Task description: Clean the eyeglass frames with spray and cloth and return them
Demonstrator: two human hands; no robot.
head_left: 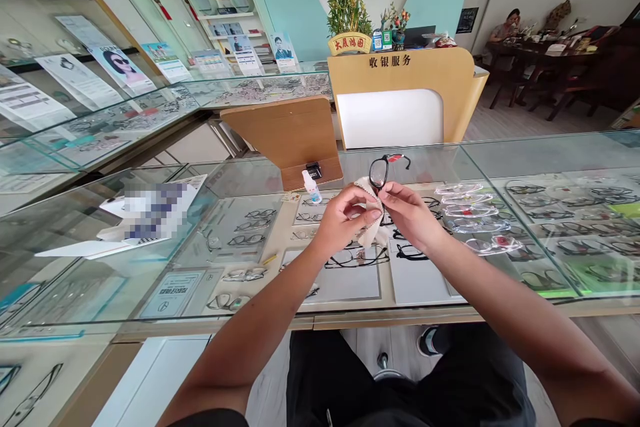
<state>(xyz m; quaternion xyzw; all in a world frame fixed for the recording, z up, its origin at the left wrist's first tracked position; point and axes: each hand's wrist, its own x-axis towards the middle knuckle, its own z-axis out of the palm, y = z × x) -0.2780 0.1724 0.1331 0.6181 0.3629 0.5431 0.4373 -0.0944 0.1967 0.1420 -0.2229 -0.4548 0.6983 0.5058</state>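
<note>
My left hand [345, 215] is closed on a pale cleaning cloth [371, 230], pinching it against a pair of black-framed glasses [381, 170] with red at the temples. My right hand [407, 210] is closed on the lower part of the same glasses, fingers touching the cloth. The glasses stand upright above both hands, one lens showing clearly. Both hands hover over the glass counter [240, 240], close together.
A small spray bottle [311, 187] stands on the counter beside a wooden stand [293, 137]. Several clear lens trays [470, 213] lie to the right. Papers [150, 213] lie at left. Display glasses fill the case below. A person sits at a far table [505, 27].
</note>
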